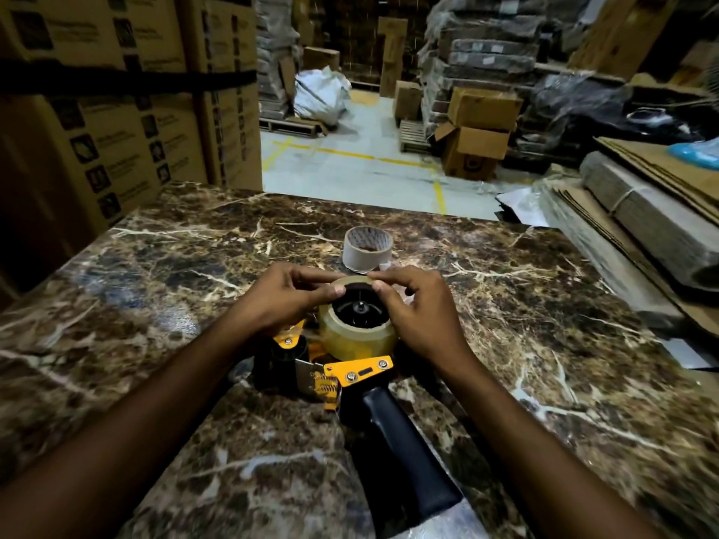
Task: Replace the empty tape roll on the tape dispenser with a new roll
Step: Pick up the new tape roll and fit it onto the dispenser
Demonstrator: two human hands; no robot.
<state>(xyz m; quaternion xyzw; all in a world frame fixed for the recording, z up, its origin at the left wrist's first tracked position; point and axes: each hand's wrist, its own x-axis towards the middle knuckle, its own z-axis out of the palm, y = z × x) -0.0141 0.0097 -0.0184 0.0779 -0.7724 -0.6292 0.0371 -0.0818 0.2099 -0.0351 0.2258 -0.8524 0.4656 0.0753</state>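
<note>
Tape dispenser (350,367) lies on its side on the marbled worktop (544,324), black handle (400,433) pointing toward the person, with the new roll (356,332) of clear tape already seated over the black hub (360,309). Behind it, near but apart, the empty core (367,247) stands on end, so the swap itself looks done and the step in hand is most likely finding and lifting the tape's free end.

Both hands work at the roll's far upper rim. The left hand (288,301) pinches that rim between thumb and forefinger, its grip closed on the new roll; the right hand (412,309) does the same just beside it, fingertips (375,285) nearly meeting the left's. Whether a loose tab is already caught between them is too small to tell.

To do this well, one hand should steady the roll on the hub while the other picks at the edge with a nail, peeling squarely across the width so the film does not split into a sliver. Once free, the end wants leading toward the yellow plate (360,373) and roller (282,357), sticky side facing the right way, away from the cutter.
</note>
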